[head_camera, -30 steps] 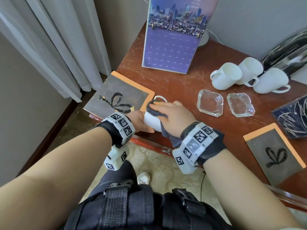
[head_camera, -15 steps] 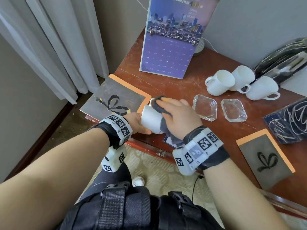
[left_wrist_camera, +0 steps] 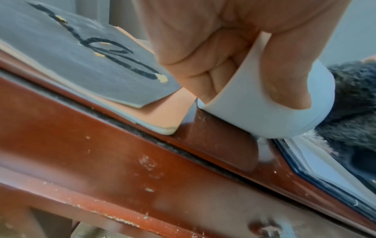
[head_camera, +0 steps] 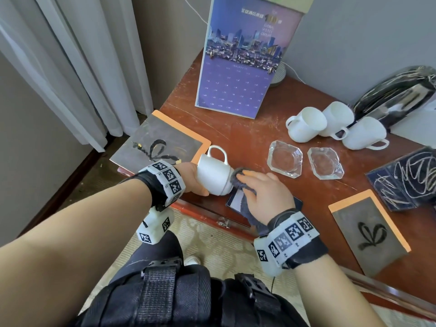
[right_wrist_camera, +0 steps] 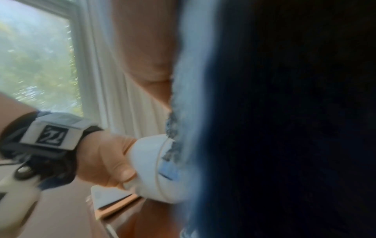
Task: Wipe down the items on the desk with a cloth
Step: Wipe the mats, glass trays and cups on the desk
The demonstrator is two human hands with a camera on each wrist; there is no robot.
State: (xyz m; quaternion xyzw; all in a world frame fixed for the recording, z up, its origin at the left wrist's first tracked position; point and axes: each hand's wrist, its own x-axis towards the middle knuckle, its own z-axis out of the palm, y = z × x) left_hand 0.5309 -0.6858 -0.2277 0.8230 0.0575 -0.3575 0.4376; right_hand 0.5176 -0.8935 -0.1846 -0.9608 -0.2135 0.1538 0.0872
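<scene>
A white mug (head_camera: 212, 172) lies on its side just above the desk's (head_camera: 238, 138) front left edge, handle up and base pointing right. My left hand (head_camera: 190, 173) grips it at the mouth. In the left wrist view my fingers (left_wrist_camera: 211, 67) reach inside the mug (left_wrist_camera: 264, 116) and the thumb lies on its outer wall. My right hand (head_camera: 262, 192) holds a dark grey cloth (head_camera: 237, 177) and presses it against the mug's base. In the right wrist view the cloth (right_wrist_camera: 284, 112) fills most of the frame, beside the mug (right_wrist_camera: 150, 169).
A purple calendar (head_camera: 238, 74) stands at the back. Three white mugs (head_camera: 306, 125) lie at the back right, with two glass ashtrays (head_camera: 284, 159) in front. Orange-edged grey notebooks lie at the left (head_camera: 160, 142) and right (head_camera: 368, 234). A dark card (head_camera: 236, 200) lies under my right hand.
The left hand has turned the mug so its handle points up and its base faces right. The cloth has moved from the mug's top side to its base.
</scene>
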